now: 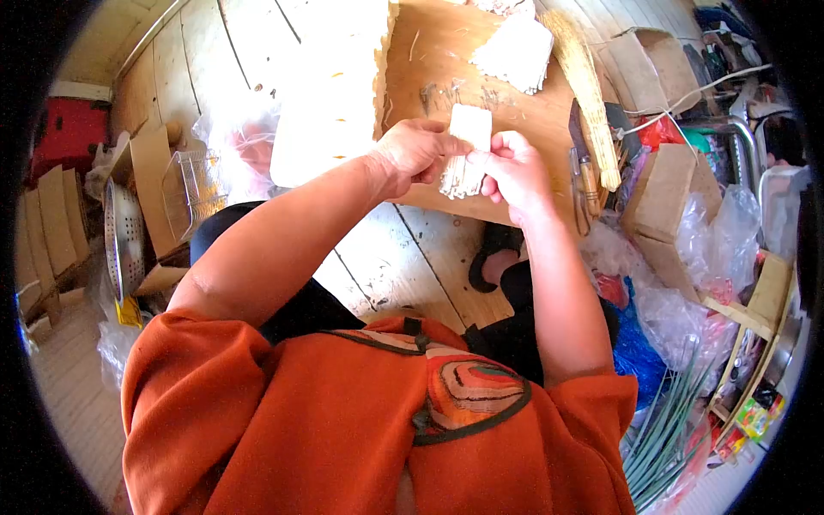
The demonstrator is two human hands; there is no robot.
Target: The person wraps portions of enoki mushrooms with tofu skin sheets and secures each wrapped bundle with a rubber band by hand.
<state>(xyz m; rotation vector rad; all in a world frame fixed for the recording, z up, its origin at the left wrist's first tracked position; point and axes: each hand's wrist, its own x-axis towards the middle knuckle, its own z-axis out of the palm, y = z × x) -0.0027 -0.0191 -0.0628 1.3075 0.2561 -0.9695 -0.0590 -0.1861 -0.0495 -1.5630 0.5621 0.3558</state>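
Observation:
Over the near part of a wooden board (429,56), a pale flat piece (471,124) with a ragged, stringy lower end is held between both hands. My left hand (414,154) reaches it from the left, its index finger stretched across the piece and its other fingers curled. My right hand (512,172) pinches its right edge between thumb and fingers. A similar pale bundle (518,53) lies further back on the board. A straw brush (585,94) rests along the board's right side, beside a wooden-handled tool (589,184).
A large white slab (330,94) stands left of the board. Further left are a wire basket (199,189) and a metal strainer (124,240). Cardboard boxes (674,193), plastic bags (734,227) and green stalks (665,446) crowd the right side.

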